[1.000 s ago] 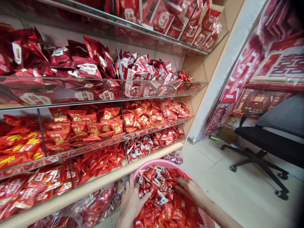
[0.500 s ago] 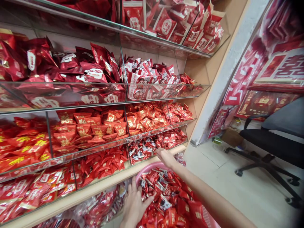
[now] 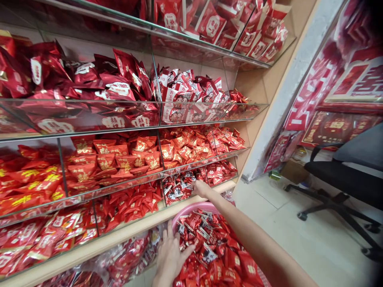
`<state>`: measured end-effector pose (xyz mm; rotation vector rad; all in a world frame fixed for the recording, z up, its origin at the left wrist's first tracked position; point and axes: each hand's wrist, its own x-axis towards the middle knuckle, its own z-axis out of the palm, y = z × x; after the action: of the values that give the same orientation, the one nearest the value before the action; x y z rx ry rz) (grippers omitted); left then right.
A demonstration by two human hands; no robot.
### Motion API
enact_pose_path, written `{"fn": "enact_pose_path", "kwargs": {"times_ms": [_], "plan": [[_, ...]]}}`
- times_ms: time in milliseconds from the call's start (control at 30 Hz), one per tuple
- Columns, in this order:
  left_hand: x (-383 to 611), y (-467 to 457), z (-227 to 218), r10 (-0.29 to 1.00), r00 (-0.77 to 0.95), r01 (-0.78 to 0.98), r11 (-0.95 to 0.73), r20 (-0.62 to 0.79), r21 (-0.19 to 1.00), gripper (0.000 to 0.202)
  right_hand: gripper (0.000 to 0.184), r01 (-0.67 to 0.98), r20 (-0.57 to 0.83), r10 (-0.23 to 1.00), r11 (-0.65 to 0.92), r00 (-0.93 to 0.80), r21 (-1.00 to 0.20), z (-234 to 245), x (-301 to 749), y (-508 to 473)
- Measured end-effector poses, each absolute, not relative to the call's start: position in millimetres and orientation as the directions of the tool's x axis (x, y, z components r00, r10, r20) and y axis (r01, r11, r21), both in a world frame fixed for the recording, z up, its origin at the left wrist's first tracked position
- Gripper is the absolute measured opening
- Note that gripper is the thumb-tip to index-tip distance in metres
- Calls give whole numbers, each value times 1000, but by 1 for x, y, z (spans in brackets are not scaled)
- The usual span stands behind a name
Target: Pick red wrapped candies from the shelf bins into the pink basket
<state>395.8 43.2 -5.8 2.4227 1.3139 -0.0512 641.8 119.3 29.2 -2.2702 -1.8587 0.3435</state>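
A pink plastic basket (image 3: 194, 207) sits in front of the shelf, full of small red candy packets (image 3: 209, 239), some with black-and-white print. Against its left rim is my left hand (image 3: 172, 255), open, with its fingers spread and its thumb over the packets. My right hand (image 3: 201, 189) reaches over the basket to the lowest shelf compartment. Its fingers curl at the red, black and white packets (image 3: 177, 187) there; whether one is between them is hidden.
Shelves with glass dividers (image 3: 61, 167) hold red packets of several sizes. Bagged red goods (image 3: 131, 255) lie below the bottom wooden ledge (image 3: 113, 235). An office chair (image 3: 344, 167) stands on the tiled floor at right, beside hanging red decorations (image 3: 311, 95).
My right hand has moved slightly left and up, and its fingers have curled in at the packets. The left hand stays at the basket rim. The view has shifted a little.
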Motion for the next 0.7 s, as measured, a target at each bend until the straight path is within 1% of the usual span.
{"fn": "enact_pose_path", "kwargs": {"times_ms": [100, 200, 333, 467, 567, 700], "plan": [[396, 43, -4, 800, 567, 807, -493, -197, 325, 76, 17, 932, -17, 991, -129, 131, -338, 30, 636, 114], [395, 42, -4, 799, 571, 802, -494, -188, 337, 75, 15, 930, 54, 996, -49, 74, -365, 35, 630, 110], [394, 42, -4, 804, 563, 808, -486, -192, 334, 74, 16, 928, 148, 988, 22, 36, -372, 44, 626, 106], [395, 42, -4, 802, 565, 806, -487, -194, 337, 75, 16, 926, 206, 979, 68, 11, -372, 53, 626, 100], [395, 41, -1, 806, 555, 814, -475, -207, 335, 76, 17, 919, 263, 965, 88, 18, -385, 61, 627, 91], [395, 42, -2, 801, 570, 803, -497, -182, 328, 71, 13, 881, 434, 896, 132, 90, -454, 73, 626, 66]]}}
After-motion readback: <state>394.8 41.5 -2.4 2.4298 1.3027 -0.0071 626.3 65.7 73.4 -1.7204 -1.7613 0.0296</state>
